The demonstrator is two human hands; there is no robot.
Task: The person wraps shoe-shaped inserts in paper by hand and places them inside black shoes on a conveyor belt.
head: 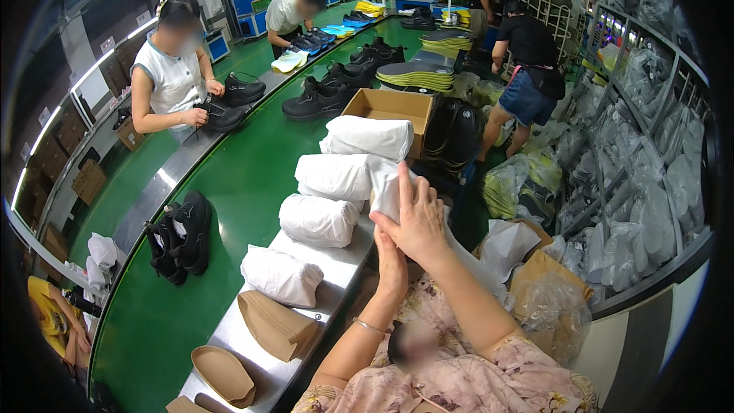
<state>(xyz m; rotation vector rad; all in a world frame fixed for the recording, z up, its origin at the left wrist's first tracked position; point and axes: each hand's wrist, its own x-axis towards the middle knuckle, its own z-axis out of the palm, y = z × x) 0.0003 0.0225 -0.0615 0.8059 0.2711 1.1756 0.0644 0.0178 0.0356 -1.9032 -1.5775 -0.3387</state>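
Note:
Both hands meet at a white paper wad (385, 192) over the edge of a metal shelf. My right hand (420, 218) lies over its right side, fingers pointing away and forefinger stretched out. Below it, my left hand (391, 267) is raised against the wad's lower end, its fingertips partly hidden. Beside them, several white paper-wrapped bundles (318, 221) lie in a row along the metal shelf (338, 275). Nearer to me on that shelf are a folded brown paper form (278, 324) and a stack of brown paperboard shoe inserts (222, 376).
An open cardboard box (390, 104) stands beyond the bundles, with stacked insoles (414, 74) behind it. Black shoes (182, 238) rest on the green conveyor belt (241, 183). Co-workers stand across the belt and at back right. A metal rack (616, 183) holds bagged items.

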